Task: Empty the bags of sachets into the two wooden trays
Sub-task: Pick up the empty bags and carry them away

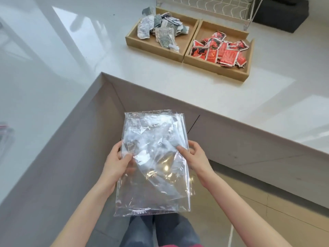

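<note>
I hold clear plastic bags (153, 168) flat in front of me, below the counter's inner corner; they look empty and see-through. My left hand (117, 163) pinches the left edge and my right hand (194, 154) pinches the right edge. On the white counter beyond stand two wooden trays side by side. The left tray (137, 41) holds a pile of grey and white sachets (160, 31). The right tray (249, 56) holds a pile of red sachets (220, 50).
The white L-shaped counter (178, 82) wraps around me on the left and ahead. A white wire rack (213, 6) stands behind the trays, a dark box (281, 13) at the far right. A blurred bag-like item (5, 132) lies at the left edge.
</note>
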